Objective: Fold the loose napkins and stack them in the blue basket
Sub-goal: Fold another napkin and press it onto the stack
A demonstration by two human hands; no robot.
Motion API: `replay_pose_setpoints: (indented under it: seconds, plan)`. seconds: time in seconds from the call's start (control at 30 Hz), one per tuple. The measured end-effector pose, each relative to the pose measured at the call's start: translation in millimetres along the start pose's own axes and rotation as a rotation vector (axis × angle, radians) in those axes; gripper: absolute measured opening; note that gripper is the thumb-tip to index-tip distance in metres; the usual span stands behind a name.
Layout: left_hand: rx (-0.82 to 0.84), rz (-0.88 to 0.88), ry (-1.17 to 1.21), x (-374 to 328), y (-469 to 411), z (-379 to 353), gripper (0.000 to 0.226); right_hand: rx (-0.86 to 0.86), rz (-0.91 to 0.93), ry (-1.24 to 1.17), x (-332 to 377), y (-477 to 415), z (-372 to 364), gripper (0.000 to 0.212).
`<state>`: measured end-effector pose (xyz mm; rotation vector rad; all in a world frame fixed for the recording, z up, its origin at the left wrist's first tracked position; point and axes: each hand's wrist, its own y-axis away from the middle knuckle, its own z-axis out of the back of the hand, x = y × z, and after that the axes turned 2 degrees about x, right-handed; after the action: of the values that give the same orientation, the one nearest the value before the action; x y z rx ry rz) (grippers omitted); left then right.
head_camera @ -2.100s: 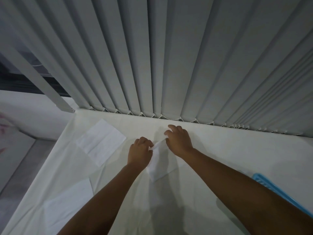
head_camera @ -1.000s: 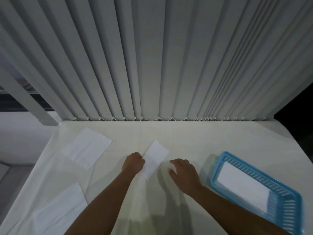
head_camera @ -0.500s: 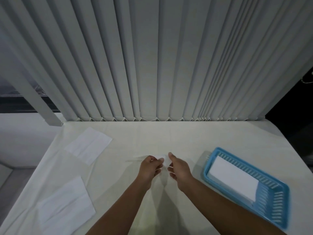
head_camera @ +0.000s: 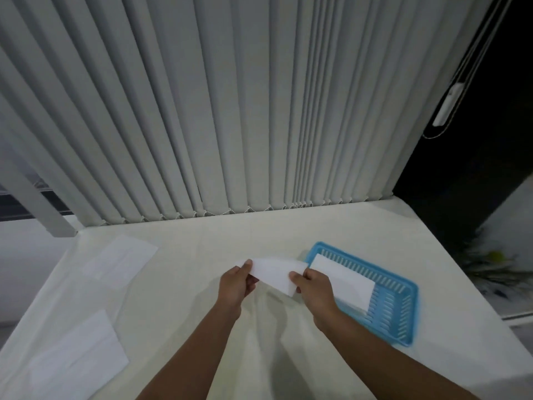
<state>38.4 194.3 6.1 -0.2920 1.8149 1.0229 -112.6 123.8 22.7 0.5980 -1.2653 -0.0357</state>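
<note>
Both hands (head_camera: 236, 284) (head_camera: 315, 287) hold a folded napkin (head_camera: 275, 274) beside the blue basket (head_camera: 403, 310).

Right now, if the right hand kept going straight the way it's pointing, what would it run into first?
Probably the blue basket: the right hand, gripping the folded napkin, sits at its near-left edge. Height above the rim is unclear.

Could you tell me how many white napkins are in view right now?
4: one held between both hands, one in the blue basket, two loose at the table's left. More may lie beneath the basket's.

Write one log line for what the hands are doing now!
left hand + right hand: hold folded napkin | blue basket: napkins inside | two loose
</note>
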Motion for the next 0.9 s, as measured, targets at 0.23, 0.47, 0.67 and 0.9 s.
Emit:
replay_pose_setpoints:
  seconds: [0.23,0.47,0.67,0.9]
  plan:
    - [0.168,-0.052,-0.065,16,18,-74,0.014,-0.081,-0.062,-0.11,-25,5,98,0.036]
    - [0.134,-0.219,-0.518,30,-1,-119,0.025,-0.21,-0.16,-0.158,-45,-19,154,0.012]
    - [-0.006,-0.421,-1.088,45,-31,-119,0.034,-0.28,-0.137,-0.023,-61,-36,163,0.03]
    - [0.074,-0.463,-1.345,50,-43,-113,0.037,-0.244,-0.104,0.086,-62,-46,164,0.027]
